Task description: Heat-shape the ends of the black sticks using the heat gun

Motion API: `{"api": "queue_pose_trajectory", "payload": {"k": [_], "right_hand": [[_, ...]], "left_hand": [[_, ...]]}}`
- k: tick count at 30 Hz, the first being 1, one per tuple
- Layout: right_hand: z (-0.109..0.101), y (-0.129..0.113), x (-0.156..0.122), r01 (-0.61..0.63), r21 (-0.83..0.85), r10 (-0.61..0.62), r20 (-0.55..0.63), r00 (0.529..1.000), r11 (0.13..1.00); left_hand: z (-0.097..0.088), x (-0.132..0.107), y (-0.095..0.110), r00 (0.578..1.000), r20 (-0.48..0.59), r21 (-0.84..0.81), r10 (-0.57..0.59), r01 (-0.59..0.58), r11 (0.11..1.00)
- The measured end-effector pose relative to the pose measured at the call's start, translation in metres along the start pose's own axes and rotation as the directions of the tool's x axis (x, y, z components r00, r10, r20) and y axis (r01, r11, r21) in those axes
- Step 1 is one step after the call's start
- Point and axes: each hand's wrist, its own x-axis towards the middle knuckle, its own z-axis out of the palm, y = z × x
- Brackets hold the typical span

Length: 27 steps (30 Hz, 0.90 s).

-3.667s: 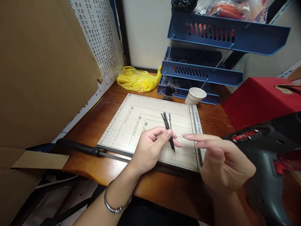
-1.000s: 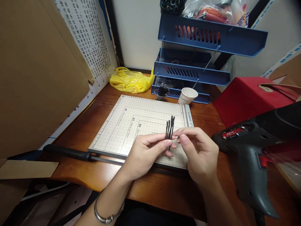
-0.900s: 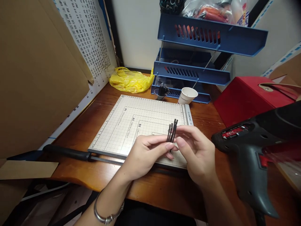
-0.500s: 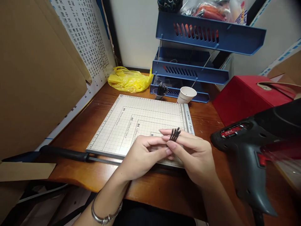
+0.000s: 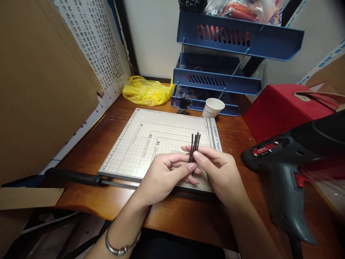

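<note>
A small bunch of thin black sticks (image 5: 194,144) stands nearly upright, pinched at its lower end between both hands. My left hand (image 5: 164,176), with a silver bangle on its wrist, is closed on the bunch from the left. My right hand (image 5: 219,172) is closed on it from the right, thumb and forefinger touching the sticks. Both hands hover over the near right corner of a gridded paper cutter board (image 5: 151,140).
The cutter's black handle (image 5: 72,175) sticks out to the left. A grey and black hot glue gun (image 5: 285,176) stands close on the right, before a red box (image 5: 283,108). Behind the board are a paper cup (image 5: 212,108), a pot of black sticks (image 5: 183,103), blue stacked trays (image 5: 215,81) and a yellow bag (image 5: 147,90).
The bunch went from upright to tilted low between both hands, then upright again. My right hand, open and apart at first, has closed on the sticks.
</note>
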Motion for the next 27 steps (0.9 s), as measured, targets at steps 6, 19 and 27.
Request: {"api": "queue_pose_trajectory", "payload": {"k": [6,19,27], "right_hand": [[0.0,-0.012,0.009,-0.052,-0.047,0.054,0.034,0.998,0.998],[-0.011,-0.038,0.033,0.115,-0.212,-0.052,0.285,0.957,0.97],[-0.007,-0.029,0.021,-0.006,-0.056,0.016,0.19,0.982,0.998]], "left_hand": [[-0.001,0.001,0.0,1.0,-0.016,0.0,0.014,-0.014,1.0],[0.001,-0.002,-0.002,0.996,-0.071,0.006,0.058,-0.058,0.998],[0.003,-0.002,0.001,0.994,-0.047,-0.026,0.098,-0.099,0.995]]}}
